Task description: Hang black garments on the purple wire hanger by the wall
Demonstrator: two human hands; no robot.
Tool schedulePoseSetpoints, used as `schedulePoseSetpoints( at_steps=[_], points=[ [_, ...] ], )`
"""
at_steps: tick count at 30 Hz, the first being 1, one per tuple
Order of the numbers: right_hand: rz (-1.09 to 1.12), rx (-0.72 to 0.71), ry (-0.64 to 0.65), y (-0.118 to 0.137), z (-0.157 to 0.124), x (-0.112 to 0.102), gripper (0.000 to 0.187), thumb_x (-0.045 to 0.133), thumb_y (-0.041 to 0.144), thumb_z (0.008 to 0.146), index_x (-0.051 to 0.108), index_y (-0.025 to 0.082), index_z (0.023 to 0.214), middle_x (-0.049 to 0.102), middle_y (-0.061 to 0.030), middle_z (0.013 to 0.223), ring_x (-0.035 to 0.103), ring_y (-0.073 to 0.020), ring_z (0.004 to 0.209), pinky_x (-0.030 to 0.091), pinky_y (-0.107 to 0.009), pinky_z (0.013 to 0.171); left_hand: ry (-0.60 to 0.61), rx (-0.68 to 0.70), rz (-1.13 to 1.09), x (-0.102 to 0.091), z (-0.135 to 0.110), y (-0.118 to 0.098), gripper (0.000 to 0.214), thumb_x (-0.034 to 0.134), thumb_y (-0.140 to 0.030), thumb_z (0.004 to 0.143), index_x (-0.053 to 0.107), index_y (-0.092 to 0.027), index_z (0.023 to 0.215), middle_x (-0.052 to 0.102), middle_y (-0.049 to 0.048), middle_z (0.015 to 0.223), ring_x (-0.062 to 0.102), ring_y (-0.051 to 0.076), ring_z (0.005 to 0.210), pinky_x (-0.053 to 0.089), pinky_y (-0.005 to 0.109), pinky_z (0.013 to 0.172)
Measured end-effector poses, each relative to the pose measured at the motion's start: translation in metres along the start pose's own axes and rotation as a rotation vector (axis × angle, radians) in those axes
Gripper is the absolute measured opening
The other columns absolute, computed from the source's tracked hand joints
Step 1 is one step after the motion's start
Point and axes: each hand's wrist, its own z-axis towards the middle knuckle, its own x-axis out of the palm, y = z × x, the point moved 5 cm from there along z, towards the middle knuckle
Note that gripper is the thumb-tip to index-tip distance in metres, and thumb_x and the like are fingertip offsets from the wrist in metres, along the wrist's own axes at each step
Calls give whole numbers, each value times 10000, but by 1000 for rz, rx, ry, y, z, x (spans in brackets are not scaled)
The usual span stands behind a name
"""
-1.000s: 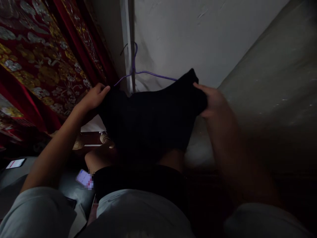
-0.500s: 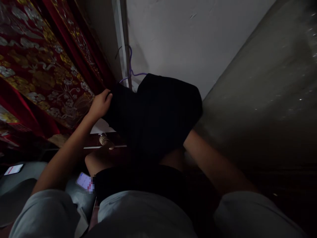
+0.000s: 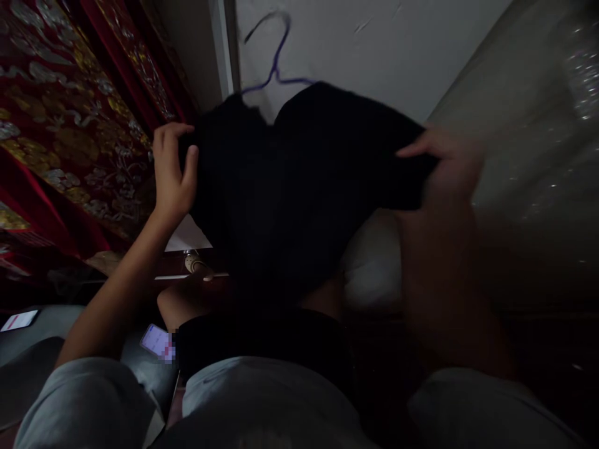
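A black shirt (image 3: 290, 187) hangs spread on a purple wire hanger (image 3: 276, 62) in front of me, its lower part down over my lap. At its left edge, the sleeve cloth lies between the thumb and fingers of my left hand (image 3: 174, 165). My right hand (image 3: 452, 159), blurred by motion, grips the end of the right sleeve, with a finger over the dark cloth. The hanger's hook points up and to the left, in front of the pale wall. The shirt hides the hanger's arms.
A red curtain (image 3: 70, 112) with gold and silver patterns hangs on the left. Clear plastic sheeting (image 3: 515, 143) covers something at right. One phone (image 3: 156, 342) lies by my left thigh, another phone (image 3: 19, 320) farther left. A beige shoe (image 3: 194, 263) shows below.
Shirt and hanger have moved up, the hook away from the pale strip. My right hand has come out from beneath the shirt to the right sleeve's end. My left hand has risen.
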Motion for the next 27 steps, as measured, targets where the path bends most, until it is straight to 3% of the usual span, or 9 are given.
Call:
schedulePoseSetpoints(
  at_steps=[3, 7, 11, 13, 15, 18, 21, 24, 27],
  points=[
    [106, -44, 90, 25, -34, 2, 278, 575, 216, 563, 688, 261, 813, 702, -25, 1002, 668, -295, 1191, 532, -464, 1095, 112, -99, -235, -11, 0, -33, 566, 197, -631, 1089, 534, -230, 1300, 603, 81, 1358, 561, 215, 1317, 453, 400, 1147],
    [-111, -96, 935, 40, -111, 49, 582, 809, 288, 685, 652, 364, 1241, 707, 4, 1092, 694, -282, 1075, 599, -433, 911, 599, -388, -690, -10, -10, -68, 888, -185, -608, 1013, 515, -210, 1387, 601, 99, 1423, 636, 278, 1292, 582, 444, 966],
    [-206, -120, 1539, 25, -161, 79, 673, 857, 418, 735, 631, 318, 1361, 717, -51, 1248, 710, -252, 1060, 590, -380, 908, 800, -567, -680, -23, -39, -74, 776, 0, -622, 1040, 626, -224, 1268, 702, 143, 1166, 719, 222, 842, 617, 428, 720],
    [-197, -155, 1530, 16, -149, 83, 540, 802, 414, 818, 663, 308, 1329, 719, -48, 1260, 703, -236, 1104, 570, -376, 966, 962, -667, -598, -29, -62, -64, 585, 256, -633, 1033, 661, -254, 1217, 694, 107, 897, 565, 157, 537, 531, 370, 516],
    [-239, -195, 1312, 3, -120, 83, 435, 736, 390, 887, 675, 311, 1311, 702, -47, 1293, 673, -245, 1185, 534, -409, 1050, 1088, -731, -510, -38, -80, -51, 430, 515, -611, 960, 688, -275, 1166, 623, 46, 741, 429, 120, 448, 404, 304, 415],
    [-324, -212, 974, -26, -77, 81, 564, 763, 398, 856, 614, 327, 1395, 575, -59, 1486, 521, -291, 1409, 414, -485, 1201, 1104, -708, -352, -55, -80, -32, 333, 665, -572, 869, 720, -263, 980, 582, 14, 697, 460, 131, 512, 346, 269, 428],
    [-289, -16, 991, -67, -62, 84, 532, 787, 506, 806, 666, 288, 1276, 645, -74, 1356, 552, -301, 1364, 439, -510, 1171, 878, -490, -170, -71, -50, -15, 357, 663, -536, 873, 642, -212, 724, 532, 3, 644, 469, 139, 582, 349, 281, 512],
    [-153, 299, 1036, -92, -61, 83, 435, 719, 639, 812, 692, 231, 961, 713, -52, 936, 693, -250, 975, 580, -448, 921, 561, -355, -75, -78, -21, 3, 352, 668, -500, 876, 624, -197, 704, 555, 8, 652, 493, 148, 640, 363, 303, 585],
    [-99, 338, 773, -90, -44, 73, 438, 677, 651, 826, 640, 217, 865, 703, -59, 843, 668, -209, 823, 586, -373, 766, 382, -336, -76, -67, -8, 20, 306, 685, -528, 885, 685, -223, 921, 657, 10, 789, 605, 197, 815, 459, 347, 701]
  ],
)
